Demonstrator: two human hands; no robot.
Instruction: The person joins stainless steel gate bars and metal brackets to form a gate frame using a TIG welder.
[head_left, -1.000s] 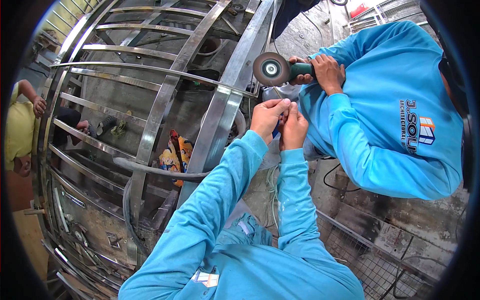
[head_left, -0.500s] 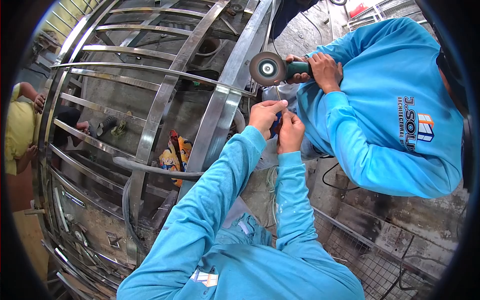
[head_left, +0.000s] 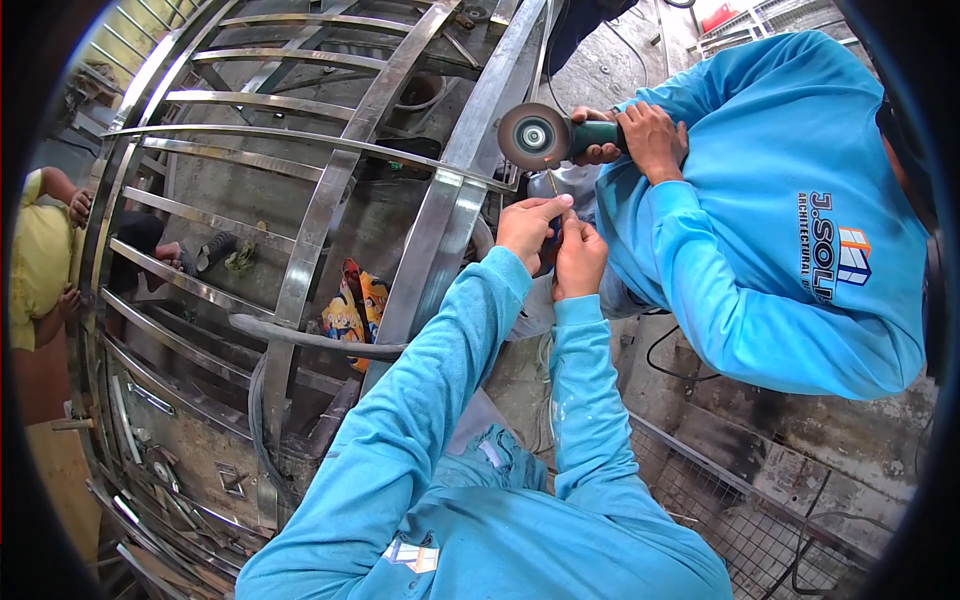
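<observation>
Both hands pinch one thin metal rod, which looks like a drill bit [head_left: 554, 183], between thumbs and fingertips. My left hand [head_left: 527, 232] grips it from the left; my right hand [head_left: 580, 260] closes on its lower end, mostly hidden. The rod's upper tip meets the lower right edge of a brown disc [head_left: 515, 148], and a small orange glow shows there. That disc belongs to a green angle grinder [head_left: 597, 136], held by a co-worker in a blue shirt with both hands. Something dark blue shows just behind my fingers.
A shiny metal frame of bars [head_left: 300, 240] fills the left side, with a grey hose [head_left: 315, 338] across it. Behind it, a person in yellow [head_left: 45, 260] touches its edge. A colourful bag [head_left: 345, 315] lies below the bars. Wire mesh [head_left: 720, 500] lies lower right.
My hands have risen slightly with the rod. Its tip now touches the disc, where an orange glow has appeared. The grinder stays nearly in place.
</observation>
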